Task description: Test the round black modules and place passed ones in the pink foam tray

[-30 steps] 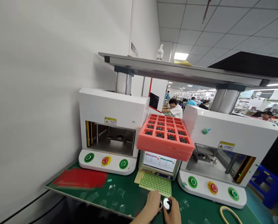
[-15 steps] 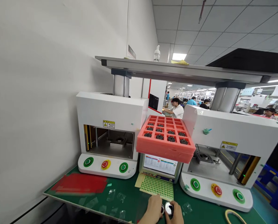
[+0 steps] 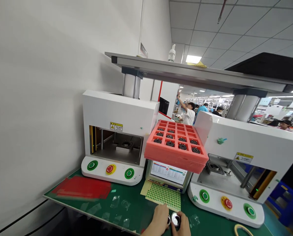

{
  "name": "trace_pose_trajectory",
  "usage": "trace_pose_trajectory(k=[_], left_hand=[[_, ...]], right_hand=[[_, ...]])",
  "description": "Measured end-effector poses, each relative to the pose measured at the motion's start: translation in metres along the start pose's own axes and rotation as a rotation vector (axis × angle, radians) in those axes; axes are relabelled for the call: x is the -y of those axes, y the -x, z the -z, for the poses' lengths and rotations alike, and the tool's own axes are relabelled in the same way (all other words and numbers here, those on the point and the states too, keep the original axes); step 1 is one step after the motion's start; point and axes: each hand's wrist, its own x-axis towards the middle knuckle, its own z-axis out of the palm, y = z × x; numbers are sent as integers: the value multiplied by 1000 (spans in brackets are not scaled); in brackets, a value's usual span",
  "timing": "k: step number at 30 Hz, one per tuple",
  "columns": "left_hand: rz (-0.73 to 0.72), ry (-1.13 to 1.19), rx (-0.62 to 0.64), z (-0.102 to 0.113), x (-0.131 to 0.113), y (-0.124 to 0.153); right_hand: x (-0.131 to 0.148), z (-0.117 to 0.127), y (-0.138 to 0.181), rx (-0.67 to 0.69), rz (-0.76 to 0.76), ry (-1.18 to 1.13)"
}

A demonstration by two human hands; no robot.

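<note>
- Barely any change at my end: same two round parts, same spot low over the bench (image 3: 136, 214), so I'd guess this step isn't finished.
- Right hand (image 3: 182, 224) is pinching the shiny round part (image 3: 175, 219) by its rim.
- Left hand (image 3: 159, 217) is curled around the dark round part (image 3: 169, 220), just beside it, mostly hidden.
- Person in white (image 3: 189, 115) behind now has an arm up.
- Screen unit (image 3: 168, 173) reads something like "HIRAYS"; yellow warning label (image 3: 116, 127) is too tiny to read.
</note>
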Motion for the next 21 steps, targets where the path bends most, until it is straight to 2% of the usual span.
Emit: trace_pose_trajectory(k=[5, 8, 12, 16, 21], left_hand=[[-17, 39, -67, -7, 2, 3], [-39, 57, -150, -11, 7, 11], [-39, 64, -265, -5, 22, 16], [-31, 28, -286, 12, 38, 3], [-25, -15, -257, 23, 43, -22]], right_hand=[[0, 4, -2, 22, 11, 32], [1, 10, -1, 55, 5, 54], [2, 20, -3, 79, -33, 94], [5, 25, -20, 174, -28, 103], [13, 18, -55, 363, 48, 111]])
